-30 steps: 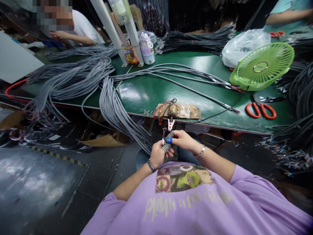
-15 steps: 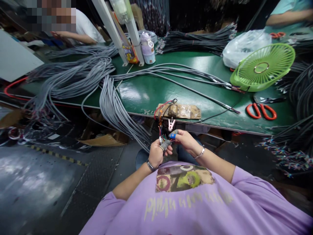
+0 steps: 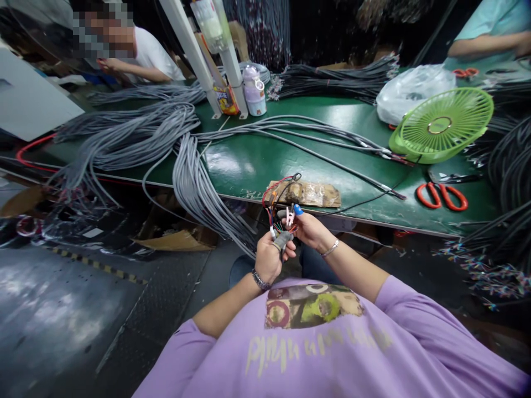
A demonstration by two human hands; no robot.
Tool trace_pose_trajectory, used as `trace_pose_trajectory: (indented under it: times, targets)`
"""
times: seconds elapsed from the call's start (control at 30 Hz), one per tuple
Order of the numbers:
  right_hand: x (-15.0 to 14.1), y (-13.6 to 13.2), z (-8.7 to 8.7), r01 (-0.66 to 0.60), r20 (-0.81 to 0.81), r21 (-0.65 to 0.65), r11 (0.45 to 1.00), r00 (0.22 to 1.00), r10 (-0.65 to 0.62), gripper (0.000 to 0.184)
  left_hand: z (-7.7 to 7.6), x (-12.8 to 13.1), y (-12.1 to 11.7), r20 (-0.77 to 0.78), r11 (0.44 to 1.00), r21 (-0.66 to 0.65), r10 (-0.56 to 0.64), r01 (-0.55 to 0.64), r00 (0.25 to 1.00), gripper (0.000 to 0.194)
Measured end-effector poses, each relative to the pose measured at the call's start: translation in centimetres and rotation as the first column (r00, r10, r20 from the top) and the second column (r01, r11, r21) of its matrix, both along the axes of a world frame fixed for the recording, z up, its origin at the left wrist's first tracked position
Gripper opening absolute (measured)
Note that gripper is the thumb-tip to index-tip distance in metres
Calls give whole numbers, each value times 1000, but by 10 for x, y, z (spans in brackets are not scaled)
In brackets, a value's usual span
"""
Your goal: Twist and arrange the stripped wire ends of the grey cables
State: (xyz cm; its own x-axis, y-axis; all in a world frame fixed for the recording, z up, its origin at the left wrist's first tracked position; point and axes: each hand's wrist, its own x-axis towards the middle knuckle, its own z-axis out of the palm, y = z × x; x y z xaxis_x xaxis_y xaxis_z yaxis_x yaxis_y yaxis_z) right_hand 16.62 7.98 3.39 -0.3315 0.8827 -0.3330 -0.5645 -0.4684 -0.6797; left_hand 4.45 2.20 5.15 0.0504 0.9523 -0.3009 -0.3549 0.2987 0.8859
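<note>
My left hand (image 3: 270, 255) is closed around the end of a grey cable, with grey coverings on its fingers. Thin coloured wires (image 3: 277, 225) fan out above its thumb. Close beside it, my right hand (image 3: 310, 228) has its fingertips on either side of a small pink clip (image 3: 289, 218); one of them wears a blue cover. The clip hangs at the table's front edge, just below a taped cardboard piece (image 3: 317, 194) with red and black leads on it. Fingers partly hide the wire ends.
Grey cable bundles (image 3: 193, 171) drape over the green table (image 3: 232, 157) at left. Orange-handled scissors (image 3: 441, 197), a green fan (image 3: 443, 124) and a plastic bag (image 3: 410, 91) stand at right. A bottle (image 3: 254, 91) is by the post. Co-workers sit across the table.
My right hand has moved up from the wire ends to the pink clip, its fingers now around it. My left hand stays closed on the cable. The view has shifted slightly.
</note>
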Motion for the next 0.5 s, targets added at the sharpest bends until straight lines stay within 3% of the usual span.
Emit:
trace_pose_trajectory:
  times: [0.43,0.5]
  targets:
    - [-16,7,-5,156,-89,-85,984,983,-163,44,-8,2,1,-24,999,-32,-15,14,1000,28]
    - [-15,6,-7,116,-74,-48,992,990,-120,47,-8,2,1,-25,999,-33,-18,17,1000,29]
